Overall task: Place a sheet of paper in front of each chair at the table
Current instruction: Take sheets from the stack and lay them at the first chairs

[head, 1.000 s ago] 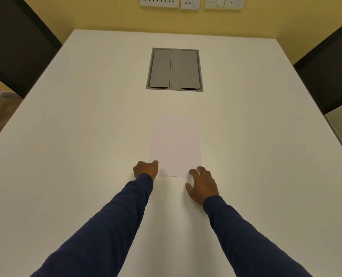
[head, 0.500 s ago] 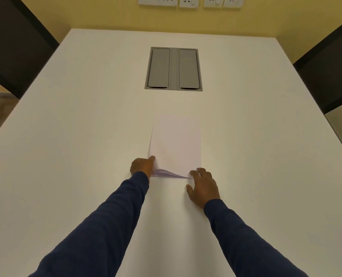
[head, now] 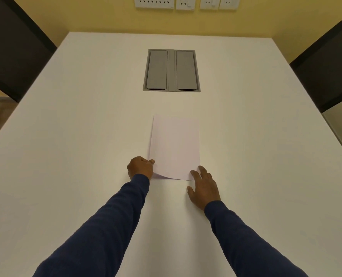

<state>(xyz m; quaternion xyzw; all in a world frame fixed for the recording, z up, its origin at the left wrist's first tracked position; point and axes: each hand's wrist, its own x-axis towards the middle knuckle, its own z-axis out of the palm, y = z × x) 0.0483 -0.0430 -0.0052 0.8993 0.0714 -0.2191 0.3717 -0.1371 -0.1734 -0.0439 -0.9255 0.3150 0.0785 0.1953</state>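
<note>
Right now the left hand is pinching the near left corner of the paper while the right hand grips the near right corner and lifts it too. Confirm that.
Not quite. In the head view the right hand lies flat and open at the near right corner of the paper, pressing it down, with no grip and no lift. The left hand does pinch the near left corner, which curls up off the table.

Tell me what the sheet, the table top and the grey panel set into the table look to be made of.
Sheet: thin white paper; its near left corner curls up where the left hand pinches it.
Table top: probably matte white laminate, smooth, even, without glare.
Grey panel: two flat lids in a frame, metal or plastic with a dull satin finish; the look leaves it open.
</note>
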